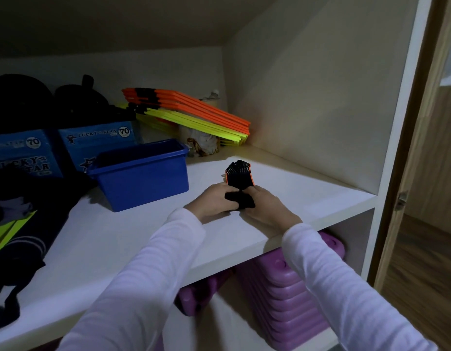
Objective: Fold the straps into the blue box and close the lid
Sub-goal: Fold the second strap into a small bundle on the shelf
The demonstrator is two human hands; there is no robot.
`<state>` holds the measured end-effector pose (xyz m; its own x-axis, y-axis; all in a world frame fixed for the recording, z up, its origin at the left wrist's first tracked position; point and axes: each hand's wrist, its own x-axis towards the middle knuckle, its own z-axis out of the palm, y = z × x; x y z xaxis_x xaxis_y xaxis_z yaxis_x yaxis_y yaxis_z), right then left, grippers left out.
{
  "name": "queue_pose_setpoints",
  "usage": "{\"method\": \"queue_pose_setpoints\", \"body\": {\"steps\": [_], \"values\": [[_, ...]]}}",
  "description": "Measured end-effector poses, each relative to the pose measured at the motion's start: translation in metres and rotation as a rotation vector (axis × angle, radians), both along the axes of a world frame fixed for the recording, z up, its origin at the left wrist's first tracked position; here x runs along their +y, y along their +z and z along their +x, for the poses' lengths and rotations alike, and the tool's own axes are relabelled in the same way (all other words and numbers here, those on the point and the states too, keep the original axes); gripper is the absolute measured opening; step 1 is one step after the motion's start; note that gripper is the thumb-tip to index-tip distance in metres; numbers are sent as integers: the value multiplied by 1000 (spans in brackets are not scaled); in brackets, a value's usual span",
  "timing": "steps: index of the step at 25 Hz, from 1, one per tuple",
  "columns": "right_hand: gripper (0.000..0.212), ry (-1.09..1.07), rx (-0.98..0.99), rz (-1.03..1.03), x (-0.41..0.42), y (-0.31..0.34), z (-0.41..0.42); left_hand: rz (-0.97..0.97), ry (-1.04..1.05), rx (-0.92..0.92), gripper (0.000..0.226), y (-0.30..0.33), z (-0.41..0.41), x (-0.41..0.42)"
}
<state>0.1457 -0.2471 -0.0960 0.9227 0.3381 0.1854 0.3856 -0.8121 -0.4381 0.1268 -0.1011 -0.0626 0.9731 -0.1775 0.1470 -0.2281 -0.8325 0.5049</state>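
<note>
A bundle of black straps with orange edges [239, 177] lies on the white shelf [118, 239], to the right of the open blue box [143, 181]. My left hand [214, 202] and my right hand [266, 209] both grip the near end of the bundle, fingers curled round the black fabric. The blue box stands with no lid on it; its inside is dark and I cannot tell what it holds. No lid is visible.
Orange and yellow flat hurdles [191, 115] lean at the back. Blue "Lucky Star" cartons [93, 140] stand behind the box, and dark clothing [22, 224] is piled on the left. Purple plastic stacks [282, 295] fill the shelf below. A cupboard side wall [320, 110] closes the right.
</note>
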Motion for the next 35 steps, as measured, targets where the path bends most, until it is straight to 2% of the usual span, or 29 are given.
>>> {"method": "queue_pose_setpoints", "body": {"steps": [3,6,8,11,14,17,20,24,28,31,33,34,35], "values": [[44,-21,-74,35,3,-3,-3,203,-34,-26,54,0,-3,2],[39,-9,-60,61,1,2,-7,158,-28,-98,49,-6,-6,3],[37,1,-41,96,-2,6,-9,21,2,-99,43,-11,-7,6],[35,-5,-11,220,-3,15,-16,-384,62,21,27,-13,-13,9],[37,-34,75,373,0,17,-18,-539,90,38,12,-13,-14,12],[40,-40,179,482,3,16,-18,-545,155,47,9,-15,-10,13],[39,-90,194,522,3,15,-18,-605,203,92,12,-19,0,13],[20,-143,246,507,1,13,-15,-606,271,118,21,-23,9,14],[39,-209,251,491,1,10,-9,-605,293,140,27,-22,13,13],[40,-237,258,499,4,10,-10,-617,295,159,24,-24,17,13],[26,-228,217,503,6,9,-11,-607,303,161,25,-24,19,12],[26,-225,195,513,7,8,-11,-597,319,151,32,-24,19,12],[37,-224,174,528,7,6,-11,-586,338,136,38,-25,19,12]]}}
